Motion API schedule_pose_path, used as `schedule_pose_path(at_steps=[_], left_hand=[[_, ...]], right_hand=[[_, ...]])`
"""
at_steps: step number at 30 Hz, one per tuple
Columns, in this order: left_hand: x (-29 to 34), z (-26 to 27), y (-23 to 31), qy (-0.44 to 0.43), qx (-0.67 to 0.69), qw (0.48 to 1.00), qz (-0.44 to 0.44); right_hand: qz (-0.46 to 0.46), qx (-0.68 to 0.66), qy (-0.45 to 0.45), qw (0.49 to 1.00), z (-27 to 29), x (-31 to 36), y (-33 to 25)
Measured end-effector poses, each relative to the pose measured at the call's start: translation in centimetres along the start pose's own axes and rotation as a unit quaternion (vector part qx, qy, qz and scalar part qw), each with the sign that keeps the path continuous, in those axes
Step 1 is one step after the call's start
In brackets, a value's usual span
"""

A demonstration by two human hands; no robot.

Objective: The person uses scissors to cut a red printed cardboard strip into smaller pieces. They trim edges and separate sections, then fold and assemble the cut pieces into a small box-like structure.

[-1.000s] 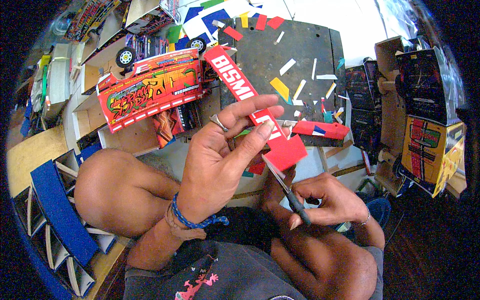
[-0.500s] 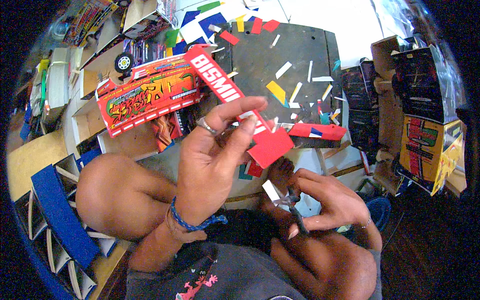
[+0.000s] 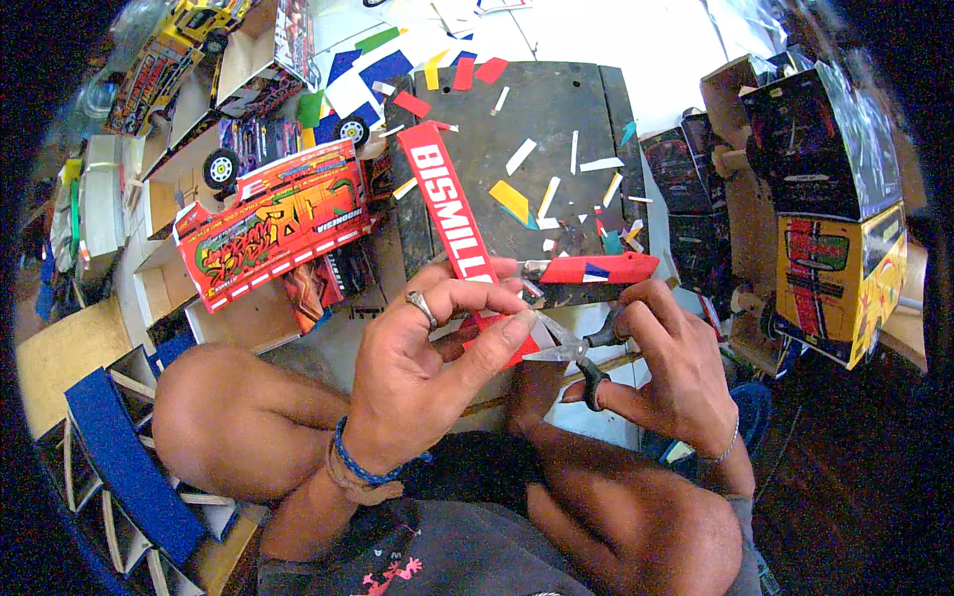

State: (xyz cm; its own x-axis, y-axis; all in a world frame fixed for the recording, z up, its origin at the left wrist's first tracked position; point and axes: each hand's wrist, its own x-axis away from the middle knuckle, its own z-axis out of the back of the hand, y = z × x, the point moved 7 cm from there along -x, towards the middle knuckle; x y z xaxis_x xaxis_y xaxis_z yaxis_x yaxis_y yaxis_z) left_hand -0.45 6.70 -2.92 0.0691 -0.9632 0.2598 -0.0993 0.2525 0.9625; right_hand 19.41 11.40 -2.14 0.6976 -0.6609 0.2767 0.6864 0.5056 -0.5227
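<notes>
My left hand (image 3: 437, 343) pinches a long red strip (image 3: 437, 184) with white lettering between thumb and fingers. The strip slants upward to the left, and its lower end is partly hidden behind the hand. Scissors (image 3: 568, 352) with black handles are in my right hand (image 3: 671, 372), thumb and fingers in the loops. Their blades are spread and point left, close to the left thumb and the strip's lower end. Whether they touch the strip, I cannot tell. Beyond them, a long red object (image 3: 606, 266) with a blue and white patch lies at the dark board's near edge.
Paper scraps in several colours (image 3: 512, 199) litter the dark board (image 3: 467, 114). At left stands a red toy truck body (image 3: 273, 223) with wheels (image 3: 221, 169) behind it. Dark and yellow truck bodies (image 3: 835, 283) line the right. Blue-topped wooden frames (image 3: 129, 462) lie lower left.
My right hand has lifted the scissors up from near my leg to the strip's lower end. My left hand has lowered the strip and turned it more upright.
</notes>
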Motion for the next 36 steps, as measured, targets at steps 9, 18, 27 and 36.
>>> schedule_pose_path(at_steps=[9,18,27,36], left_hand=[[0.0,0.9,-0.9,0.037,0.054,0.998,0.02],[0.1,0.9,-1.9,0.06,0.151,0.984,0.079],[-0.1,0.7,-0.6,0.05,0.052,0.996,0.05],[0.0,0.7,0.5,0.05,-0.019,0.999,0.01]], right_hand=[[-0.022,-0.122,0.123,0.985,1.7,-0.4,1.6],[-0.097,-0.674,0.142,0.718,-1.9,-3.0,-0.5],[-0.092,-0.635,0.158,0.751,-1.4,-3.7,0.3],[-0.152,-0.445,0.256,0.844,1.7,-1.9,9.5]])
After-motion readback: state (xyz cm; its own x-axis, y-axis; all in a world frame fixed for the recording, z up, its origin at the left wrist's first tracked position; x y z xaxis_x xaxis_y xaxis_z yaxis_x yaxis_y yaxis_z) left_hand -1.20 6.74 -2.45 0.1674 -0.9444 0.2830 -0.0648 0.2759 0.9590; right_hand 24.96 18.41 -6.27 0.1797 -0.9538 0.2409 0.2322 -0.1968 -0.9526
